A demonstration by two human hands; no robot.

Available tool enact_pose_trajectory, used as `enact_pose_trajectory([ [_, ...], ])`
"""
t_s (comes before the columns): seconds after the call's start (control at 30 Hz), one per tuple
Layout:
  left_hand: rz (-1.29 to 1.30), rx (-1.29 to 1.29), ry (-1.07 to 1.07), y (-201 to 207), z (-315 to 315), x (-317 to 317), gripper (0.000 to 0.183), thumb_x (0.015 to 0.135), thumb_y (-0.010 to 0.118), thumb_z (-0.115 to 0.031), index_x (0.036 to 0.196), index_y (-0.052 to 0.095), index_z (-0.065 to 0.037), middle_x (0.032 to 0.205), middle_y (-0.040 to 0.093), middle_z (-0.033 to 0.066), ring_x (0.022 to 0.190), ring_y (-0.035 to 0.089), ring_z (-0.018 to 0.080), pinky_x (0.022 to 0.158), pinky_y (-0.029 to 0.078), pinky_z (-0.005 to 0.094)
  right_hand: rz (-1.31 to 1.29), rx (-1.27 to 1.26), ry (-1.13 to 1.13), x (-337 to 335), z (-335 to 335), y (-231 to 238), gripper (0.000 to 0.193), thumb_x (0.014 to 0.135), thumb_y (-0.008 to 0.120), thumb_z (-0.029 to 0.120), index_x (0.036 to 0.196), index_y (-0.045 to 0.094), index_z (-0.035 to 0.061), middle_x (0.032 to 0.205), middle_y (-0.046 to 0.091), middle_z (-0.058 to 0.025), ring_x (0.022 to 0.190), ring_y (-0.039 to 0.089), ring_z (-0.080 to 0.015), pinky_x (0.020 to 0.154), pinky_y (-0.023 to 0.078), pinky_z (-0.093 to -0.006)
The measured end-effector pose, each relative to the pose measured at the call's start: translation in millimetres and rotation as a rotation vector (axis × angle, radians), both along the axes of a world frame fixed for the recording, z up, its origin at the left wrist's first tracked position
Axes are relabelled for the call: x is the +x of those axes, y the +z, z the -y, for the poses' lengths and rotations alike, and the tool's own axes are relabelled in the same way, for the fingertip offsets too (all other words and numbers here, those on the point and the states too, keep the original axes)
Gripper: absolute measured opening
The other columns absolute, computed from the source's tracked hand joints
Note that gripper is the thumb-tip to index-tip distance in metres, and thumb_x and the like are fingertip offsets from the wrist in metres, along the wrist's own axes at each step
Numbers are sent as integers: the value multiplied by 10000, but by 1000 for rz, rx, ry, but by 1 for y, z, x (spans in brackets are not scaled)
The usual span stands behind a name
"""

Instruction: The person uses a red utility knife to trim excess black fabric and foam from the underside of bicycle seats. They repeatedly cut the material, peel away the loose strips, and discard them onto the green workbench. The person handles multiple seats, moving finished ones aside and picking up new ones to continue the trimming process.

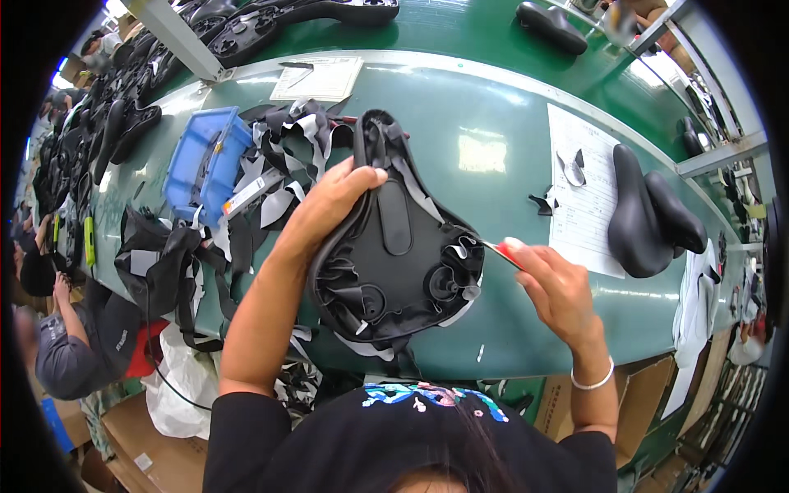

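Note:
A black bicycle saddle lies underside up in front of me, its narrow nose pointing away. Black cover material is folded in ruffles around its rim, and a loose strip hangs at the near edge. My left hand is closed around the left side of the nose, thumb on the underside. In my right hand is a slim red-handled tool with a thin metal end. Its tip meets the saddle's right rim, beside the gathered cover; the exact shape of the tip is too small to tell.
Left of the saddle are a blue plastic bin and heaped black and grey offcuts. At right, finished saddles rest by a printed sheet. Many saddles line the far left, where a co-worker sits.

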State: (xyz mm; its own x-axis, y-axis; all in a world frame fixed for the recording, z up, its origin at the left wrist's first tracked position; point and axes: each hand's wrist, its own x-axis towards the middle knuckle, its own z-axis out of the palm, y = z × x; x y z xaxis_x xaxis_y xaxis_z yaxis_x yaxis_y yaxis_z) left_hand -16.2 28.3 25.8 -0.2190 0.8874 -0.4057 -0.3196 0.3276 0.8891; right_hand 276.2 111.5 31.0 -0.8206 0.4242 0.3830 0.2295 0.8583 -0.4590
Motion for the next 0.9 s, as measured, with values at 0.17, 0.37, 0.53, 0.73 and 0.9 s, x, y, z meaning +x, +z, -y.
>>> enact_pose_trajectory([
  [0.17, -245, -25, -135, 8, -17, 3, 202, 820, 542, -201, 917, 544, -24, 775, 556, 11, 629, 541, 68, 541, 441, 209, 359, 233, 67, -4, -10, 14, 536, 819, 544, 48, 1329, 493, 204, 717, 494, -81, 556, 510, -233, 466, 420, -355],
  [0.37, -273, 43, 65, -10, 3, 8, 308, 766, 585, -248, 925, 562, 15, 783, 562, 38, 680, 526, 92, 619, 442, 244, 283, -97, -280, 16, 76, -41, 600, 838, 562, 64, 1403, 380, 156, 684, 490, -121, 501, 521, -306, 448, 417, -420],
  [0.53, -150, -3, 252, -12, 41, 21, 339, 777, 592, -255, 984, 551, 10, 815, 539, 26, 711, 496, 91, 641, 424, 235, 77, -584, -416, 23, 122, -39, 520, 893, 550, 55, 1383, 376, 72, 902, 634, -203, 681, 648, -332, 613, 531, -379],
  [0.73, -84, 82, 350, -9, 66, 32, 399, 798, 602, -277, 1075, 531, 0, 882, 517, 24, 777, 481, 103, 709, 418, 245, -215, -413, -225, -41, 57, -16, 590, 803, 675, 20, 1329, 407, 22, 1186, 595, -206, 993, 650, -251, 765, 524, -341],
  [0.9, -792, 107, 558, -31, 86, 26, 463, 745, 680, -196, 1128, 507, -2, 1008, 532, 97, 943, 505, 217, 874, 400, 348, -345, -821, -437, -40, 21, -3, 496, 796, 607, 15, 1269, 462, 31, 889, 578, -29, 686, 542, -82, 602, 475, -232],
])
